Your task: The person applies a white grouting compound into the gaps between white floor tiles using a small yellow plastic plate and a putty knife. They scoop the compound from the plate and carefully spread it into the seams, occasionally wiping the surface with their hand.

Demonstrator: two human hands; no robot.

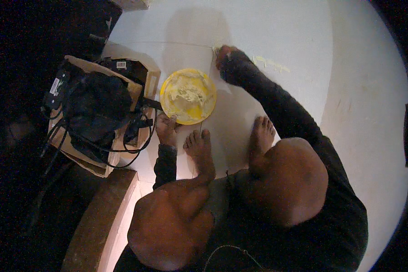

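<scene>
A round yellow plate (194, 113) lies on the pale tiled floor in front of my feet, smeared with cream-coloured paste (186, 93). My left hand (166, 130) is at its near left edge, fingers closed on the rim. Farther out and to the right, my right hand (225, 56) is down at the floor beside a thin tile joint. Its fingers are bunched together, and whatever they may hold is hidden. A small pale smear (215, 49) shows at the fingertips. More yellowish paste streaks (270, 64) mark the floor to the right of that hand.
Left of the plate stands an open cardboard box (84, 164) with black devices and a black bag-like bundle (97, 99). Black cables (133, 149) hang over its near side. A brown ledge (102, 213) runs along the lower left. My bare feet (198, 147) are close to the plate.
</scene>
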